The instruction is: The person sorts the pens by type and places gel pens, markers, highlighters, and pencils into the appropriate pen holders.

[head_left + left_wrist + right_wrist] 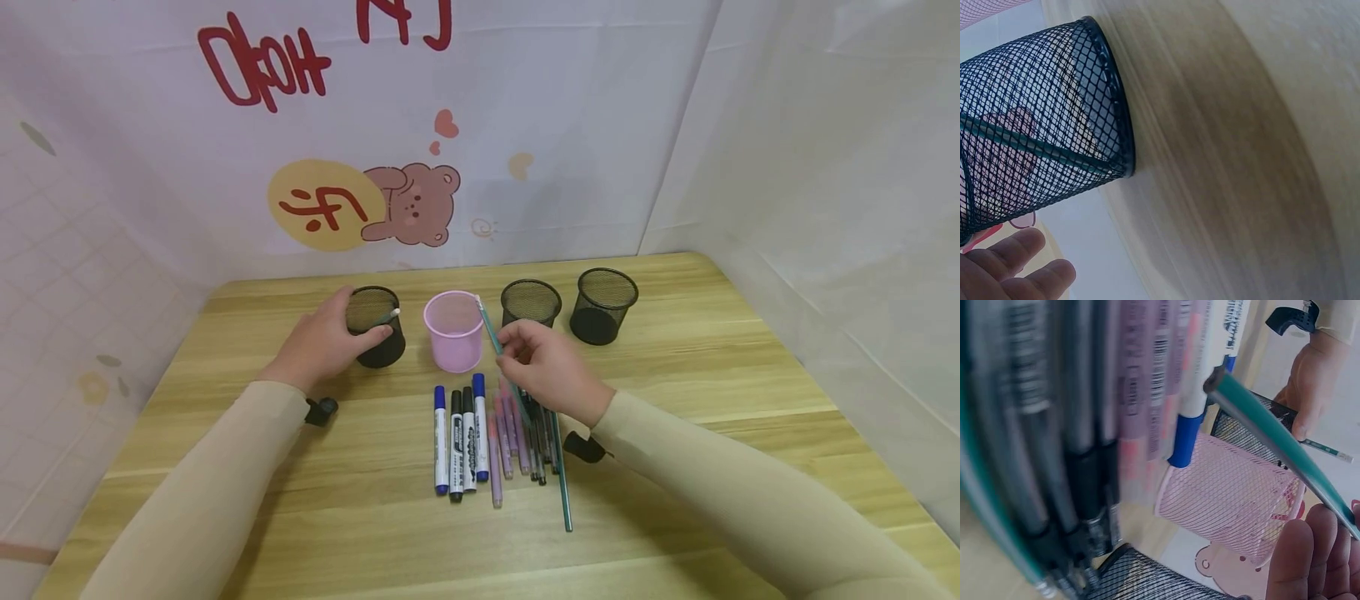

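Observation:
My left hand (318,337) holds the leftmost black mesh pen cup (381,350), thumb across its near side and fingers at its far rim. A green pencil (1035,147) leans inside that cup, its white eraser end above the rim. My right hand (551,367) pinches another green pencil (491,329) between thumb and fingers, its eraser end pointing up toward the pink mesh cup (457,354). The held pencil's lower end (1235,394) hangs over the row of pens. Below the right hand lie purple pens (495,458), black pens (542,467) and one green pencil (565,492).
Several blue- and black-capped markers (468,442) lie side by side left of the pens. Two more black mesh cups stand to the right, one behind my right hand (531,296) and one farther right (600,321). A printed cloth (562,125) hangs behind the wooden table (360,517).

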Demonstrator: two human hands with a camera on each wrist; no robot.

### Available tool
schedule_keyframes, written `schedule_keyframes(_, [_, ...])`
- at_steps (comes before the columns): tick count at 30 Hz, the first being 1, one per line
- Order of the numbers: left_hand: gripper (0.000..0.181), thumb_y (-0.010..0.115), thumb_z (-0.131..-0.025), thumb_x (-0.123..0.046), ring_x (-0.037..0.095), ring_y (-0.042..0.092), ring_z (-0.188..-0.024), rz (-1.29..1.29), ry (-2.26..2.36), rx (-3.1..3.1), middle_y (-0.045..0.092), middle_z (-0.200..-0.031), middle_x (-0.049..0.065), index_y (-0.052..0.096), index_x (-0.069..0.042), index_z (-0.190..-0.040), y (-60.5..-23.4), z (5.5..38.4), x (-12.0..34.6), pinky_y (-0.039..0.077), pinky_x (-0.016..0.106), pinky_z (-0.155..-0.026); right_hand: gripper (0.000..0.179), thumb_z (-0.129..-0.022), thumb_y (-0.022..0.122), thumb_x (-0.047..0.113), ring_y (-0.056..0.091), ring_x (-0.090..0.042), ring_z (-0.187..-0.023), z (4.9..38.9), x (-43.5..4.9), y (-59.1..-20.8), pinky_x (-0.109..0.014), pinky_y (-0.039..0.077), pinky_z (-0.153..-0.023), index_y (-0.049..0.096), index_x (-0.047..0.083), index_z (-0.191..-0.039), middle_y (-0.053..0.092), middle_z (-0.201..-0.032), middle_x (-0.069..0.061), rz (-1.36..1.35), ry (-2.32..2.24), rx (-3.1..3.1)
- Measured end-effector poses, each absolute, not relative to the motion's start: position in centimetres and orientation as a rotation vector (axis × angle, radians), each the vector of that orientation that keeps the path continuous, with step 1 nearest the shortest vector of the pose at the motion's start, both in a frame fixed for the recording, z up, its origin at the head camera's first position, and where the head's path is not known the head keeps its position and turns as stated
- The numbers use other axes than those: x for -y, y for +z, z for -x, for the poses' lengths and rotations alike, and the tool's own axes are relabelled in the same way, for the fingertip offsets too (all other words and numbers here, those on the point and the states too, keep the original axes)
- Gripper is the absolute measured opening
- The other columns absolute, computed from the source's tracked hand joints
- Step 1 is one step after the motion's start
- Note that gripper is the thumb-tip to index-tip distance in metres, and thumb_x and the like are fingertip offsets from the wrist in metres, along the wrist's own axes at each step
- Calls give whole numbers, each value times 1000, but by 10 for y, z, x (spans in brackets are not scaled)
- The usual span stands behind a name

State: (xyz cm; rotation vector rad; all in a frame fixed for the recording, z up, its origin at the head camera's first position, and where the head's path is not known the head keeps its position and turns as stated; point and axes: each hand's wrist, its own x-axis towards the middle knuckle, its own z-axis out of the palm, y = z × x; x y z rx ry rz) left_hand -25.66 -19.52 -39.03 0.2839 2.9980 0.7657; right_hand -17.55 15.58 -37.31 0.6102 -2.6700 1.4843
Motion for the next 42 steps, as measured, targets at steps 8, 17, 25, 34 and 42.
schedule_keyframes(8, [101,60,-91,-78,45,53,-137,-267,763,-2993,51,-155,14,30,-14,-163,-391,257,195,41,68,-113,21,-95,71,3,64,-17,-73,181,-139,-368,-25,54,-63,69,2,-116,71,-92,-8,-627,1561,2603])
schedule_keyframes(17, [95,62,-91,-75,41,57,-131,-276,774,-2999,56,-148,12,34,-14,-159,-390,256,195,44,66,-111,25,-97,70,7,67,-18,-83,187,-119,-360,-28,57,-72,69,0,-121,71,-96,-7,-612,1622,2579])
schedule_keyframes(25, [94,61,-91,-77,41,57,-132,-291,782,-2997,57,-148,12,36,-14,-158,-387,254,194,43,67,-111,22,-96,70,4,69,-20,-84,189,-108,-355,-29,59,-72,70,-1,-117,71,-96,-9,-619,1657,2532])
schedule_keyframes(34, [94,62,-92,-75,40,58,-131,-286,783,-3005,57,-147,12,35,-14,-158,-389,257,194,44,66,-111,24,-96,70,7,69,-21,-81,197,-95,-353,-29,58,-67,70,2,-119,71,-97,-9,-631,1658,2502])
schedule_keyframes(42, [90,63,-92,-74,39,61,-125,-292,804,-3000,60,-142,12,38,-15,-155,-389,256,194,48,63,-106,19,-98,70,10,70,-20,-84,205,-82,-351,-29,59,-74,70,6,-117,72,-95,-7,-610,1639,2473])
